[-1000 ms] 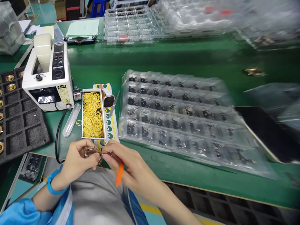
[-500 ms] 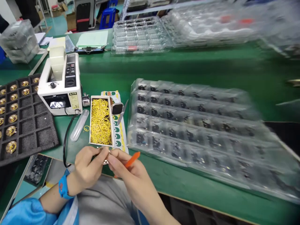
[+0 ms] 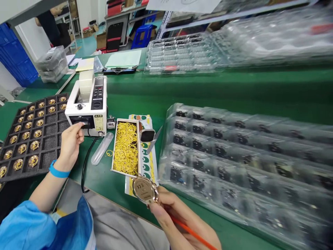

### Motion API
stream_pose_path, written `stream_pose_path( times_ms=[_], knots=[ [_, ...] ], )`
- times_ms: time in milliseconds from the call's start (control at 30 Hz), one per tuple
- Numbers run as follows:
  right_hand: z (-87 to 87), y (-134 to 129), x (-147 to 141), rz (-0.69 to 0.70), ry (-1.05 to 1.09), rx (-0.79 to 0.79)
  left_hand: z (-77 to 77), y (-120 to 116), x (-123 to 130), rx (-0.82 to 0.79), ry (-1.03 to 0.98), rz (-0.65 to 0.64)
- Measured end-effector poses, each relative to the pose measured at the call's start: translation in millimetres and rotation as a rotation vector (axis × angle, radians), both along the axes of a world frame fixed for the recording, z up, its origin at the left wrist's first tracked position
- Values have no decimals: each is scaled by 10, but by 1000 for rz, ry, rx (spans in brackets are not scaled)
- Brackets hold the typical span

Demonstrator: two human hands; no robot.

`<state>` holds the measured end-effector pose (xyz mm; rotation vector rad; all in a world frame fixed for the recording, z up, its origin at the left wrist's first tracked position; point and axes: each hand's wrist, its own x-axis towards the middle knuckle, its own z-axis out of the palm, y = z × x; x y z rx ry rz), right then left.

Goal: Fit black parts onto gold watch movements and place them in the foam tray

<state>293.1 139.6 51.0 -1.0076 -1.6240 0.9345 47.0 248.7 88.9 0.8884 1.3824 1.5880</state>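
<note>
My left hand reaches to the front slot of the white tape dispenser, thumb and forefinger pinched on the clear tape's end, which is mostly hidden by the fingertips. A roll of tape sits in the top of the machine. In my right hand is a rose-gold watch case, held by its edge with the printed back facing up. An orange stick-like tool is tucked between that hand's fingers. Just beyond the case stands a white box full of yellow rings.
A black foam tray with gold watch parts lies at left. Clear lidded trays of dark parts cover the right side. Near the box are a clear plastic tube, tweezers and a small black-faced object. A clipboard lies behind.
My left hand has let go of the watch case and moved left to the dispenser slot. The right hand keeps the case, now tilted back-side up. The camera view has shifted left and up.
</note>
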Motion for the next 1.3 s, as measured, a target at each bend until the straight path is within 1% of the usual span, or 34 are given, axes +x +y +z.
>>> stream_pose_path(
  times_ms=[33, 67, 100, 167, 233, 267, 300, 333, 400, 467, 567, 600, 667, 767, 867, 1100, 1300],
  knots=[
    [12, 3, 8, 5, -3, 1, 60, 9, 19, 40, 33, 7],
    [28, 9, 16, 13, 1, 11, 127, 19, 37, 104, 109, 2],
    [46, 17, 23, 23, 13, 26, 196, 36, 52, 180, 236, -21],
    [78, 37, 29, 40, 47, 55, 328, 96, 71, 311, 603, -118],
    [94, 55, 30, 45, 75, 69, 431, 166, 91, 342, 950, -229],
    [93, 63, 33, 46, 85, 63, 469, 183, 111, 322, 1041, -264],
    [85, 69, 39, 54, 97, 48, 497, 177, 141, 306, 1077, -289],
    [72, 74, 50, 69, 116, 26, 516, 143, 183, 306, 1065, -307],
    [32, 83, 85, 104, 175, -50, 528, -10, 296, 320, 933, -384],
    [-15, 93, 127, 146, 242, -171, 508, -235, 422, 273, 741, -558],
    [-73, 106, 171, 208, 319, -342, 417, -541, 574, 102, 533, -837],
    [-85, 109, 177, 232, 337, -379, 375, -608, 609, 54, 499, -902],
    [-96, 109, 179, 271, 362, -423, 287, -683, 655, 1, 470, -984],
    [-97, 102, 175, 321, 394, -440, 178, -705, 680, -31, 498, -1026],
    [-101, 94, 178, 349, 413, -436, 123, -703, 674, -50, 536, -1038],
    [-122, 93, 174, 353, 435, -494, 98, -704, 652, -72, 576, -1054],
    [-99, 99, 137, 329, 430, -547, 69, -719, 706, -60, 644, -996]
  ],
)
